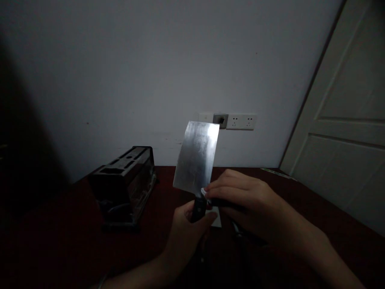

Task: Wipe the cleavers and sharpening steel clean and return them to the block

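Observation:
My left hand (pixel 188 233) is closed round the dark handle of a cleaver (pixel 197 158), whose broad steel blade stands upright in front of me. My right hand (pixel 245 202) is beside it, its fingers curled against the base of the blade near the handle, with a dark object I cannot make out under them. Both hands hover over a dark red table (pixel 63 245).
A dark knife block (pixel 124 182) with slots in its top stands on the table to the left. Something small and white (pixel 216 218) lies under my hands. Wall sockets (pixel 240 121) sit on the white wall behind. A white door (pixel 345 140) is at right.

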Motion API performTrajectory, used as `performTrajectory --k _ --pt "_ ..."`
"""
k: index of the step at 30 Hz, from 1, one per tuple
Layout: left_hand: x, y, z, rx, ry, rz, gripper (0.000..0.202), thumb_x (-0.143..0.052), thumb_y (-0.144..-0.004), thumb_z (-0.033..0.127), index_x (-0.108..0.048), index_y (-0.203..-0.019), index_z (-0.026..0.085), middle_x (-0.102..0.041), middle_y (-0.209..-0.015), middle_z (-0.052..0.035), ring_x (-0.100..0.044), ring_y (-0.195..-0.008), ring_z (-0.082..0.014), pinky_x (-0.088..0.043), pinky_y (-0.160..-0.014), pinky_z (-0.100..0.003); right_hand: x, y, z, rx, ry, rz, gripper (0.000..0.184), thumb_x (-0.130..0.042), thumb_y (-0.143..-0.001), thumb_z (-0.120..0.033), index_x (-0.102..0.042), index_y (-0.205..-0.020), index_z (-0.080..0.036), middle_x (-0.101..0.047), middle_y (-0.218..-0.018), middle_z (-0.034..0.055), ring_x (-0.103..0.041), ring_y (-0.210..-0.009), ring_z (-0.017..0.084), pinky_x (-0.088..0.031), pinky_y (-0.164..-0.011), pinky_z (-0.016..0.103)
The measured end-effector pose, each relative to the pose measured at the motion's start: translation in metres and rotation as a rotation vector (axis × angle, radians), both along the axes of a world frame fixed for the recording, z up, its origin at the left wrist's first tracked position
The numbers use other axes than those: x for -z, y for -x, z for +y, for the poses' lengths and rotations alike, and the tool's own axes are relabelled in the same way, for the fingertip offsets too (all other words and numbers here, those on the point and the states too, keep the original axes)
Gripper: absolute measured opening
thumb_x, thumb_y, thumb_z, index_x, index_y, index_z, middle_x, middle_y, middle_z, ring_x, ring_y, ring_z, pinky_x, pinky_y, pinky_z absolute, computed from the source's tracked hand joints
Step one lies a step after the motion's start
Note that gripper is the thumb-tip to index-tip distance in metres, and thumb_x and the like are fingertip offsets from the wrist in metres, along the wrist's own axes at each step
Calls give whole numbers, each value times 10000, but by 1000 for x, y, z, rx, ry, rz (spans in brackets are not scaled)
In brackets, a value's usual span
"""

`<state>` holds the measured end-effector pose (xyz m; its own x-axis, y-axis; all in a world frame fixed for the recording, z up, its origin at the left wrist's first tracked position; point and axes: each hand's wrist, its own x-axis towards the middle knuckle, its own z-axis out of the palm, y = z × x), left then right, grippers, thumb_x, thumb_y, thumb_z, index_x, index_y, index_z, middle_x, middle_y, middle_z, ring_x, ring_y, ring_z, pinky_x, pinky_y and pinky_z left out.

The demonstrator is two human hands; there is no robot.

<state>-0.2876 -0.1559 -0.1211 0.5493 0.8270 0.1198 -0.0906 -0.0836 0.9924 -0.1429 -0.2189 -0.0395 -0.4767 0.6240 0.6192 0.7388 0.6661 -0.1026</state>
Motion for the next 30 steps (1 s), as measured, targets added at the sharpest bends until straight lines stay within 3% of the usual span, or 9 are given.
performTrajectory --k 4,10,26,30 --pt "3 0 -4 46 36 -13 300 -565 -754 445 -503 -700 156 -424 -430 67 -365 -316 -49 -258 -307 -157 3 -2 4 47 47 -18 183 -512 -827 -102 -621 -967 -149 -619 -941 82 -547 -886 179 -485 -731 309" --pt "6 2 -11 119 120 -71 327 -506 -791 466 -525 -882 153 -434 -486 64 -371 -343 -45 -272 -324 -148 -1 -8 2 67 76 13 164 -515 -820 -94 -621 -917 -174 -598 -950 73 -549 -889 167 -480 -744 300" --pt "3 3 -18 74 -46 -24 311 -513 -805 462 -522 -805 151 -425 -480 61 -375 -362 -51 -282 -347 -169 3 2 4 -33 212 17 153 -537 -810 -66 -643 -875 -156 -604 -803 33 -531 -817 133 -443 -673 237" --pt "5 3 -16 79 -21 -42 327 -525 -791 476 -528 -811 150 -419 -493 63 -364 -355 -49 -284 -335 -169 1 1 2 -37 198 13 177 -539 -812 -71 -656 -900 -170 -595 -790 27 -531 -769 123 -441 -634 221"
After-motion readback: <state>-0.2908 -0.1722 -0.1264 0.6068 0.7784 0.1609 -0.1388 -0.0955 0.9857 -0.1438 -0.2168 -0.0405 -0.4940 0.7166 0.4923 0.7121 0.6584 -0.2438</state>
